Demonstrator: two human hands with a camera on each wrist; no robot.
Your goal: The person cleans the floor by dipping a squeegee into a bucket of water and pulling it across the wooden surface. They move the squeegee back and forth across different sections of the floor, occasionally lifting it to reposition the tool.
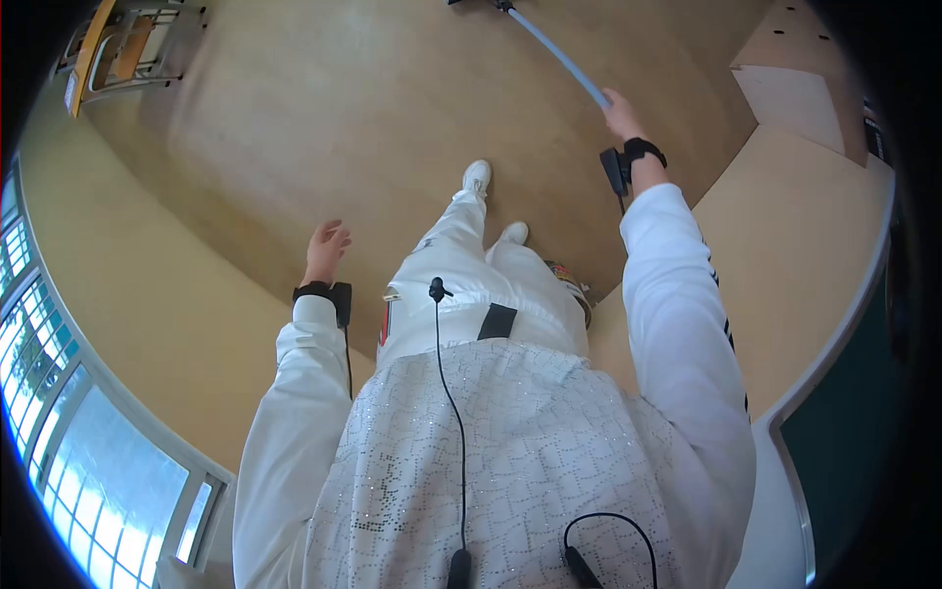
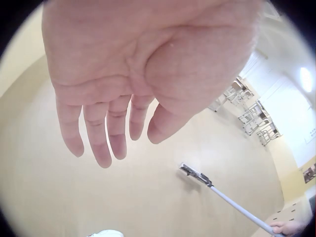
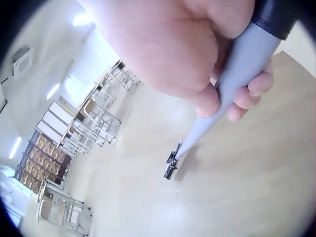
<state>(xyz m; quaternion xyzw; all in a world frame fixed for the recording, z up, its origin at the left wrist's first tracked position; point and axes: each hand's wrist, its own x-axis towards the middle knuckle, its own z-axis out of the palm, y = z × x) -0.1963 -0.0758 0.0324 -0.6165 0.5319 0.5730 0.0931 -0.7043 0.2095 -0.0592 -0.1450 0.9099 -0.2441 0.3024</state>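
My right hand [image 1: 625, 116] grips the pale blue handle [image 1: 559, 57] of a mop, fingers and thumb curled round it in the right wrist view. The handle slants forward and down from the hand. At its far end the narrow dark-and-silver mop head [image 3: 172, 162] is at the floor, and its top is cut off in the head view. My left hand [image 1: 327, 247] hangs at the left of the body and holds nothing. Its fingers [image 2: 98, 131] are loosely bent, the palm facing the left wrist camera.
Desks and chairs [image 3: 98, 116] stand in rows along one side of the room. A desk [image 1: 93, 59] is at the far left in the head view. Pale walls [image 1: 128, 265] rise on both sides of the tan floor [image 1: 324, 108]. A light box-like cabinet [image 1: 795, 103] stands at right.
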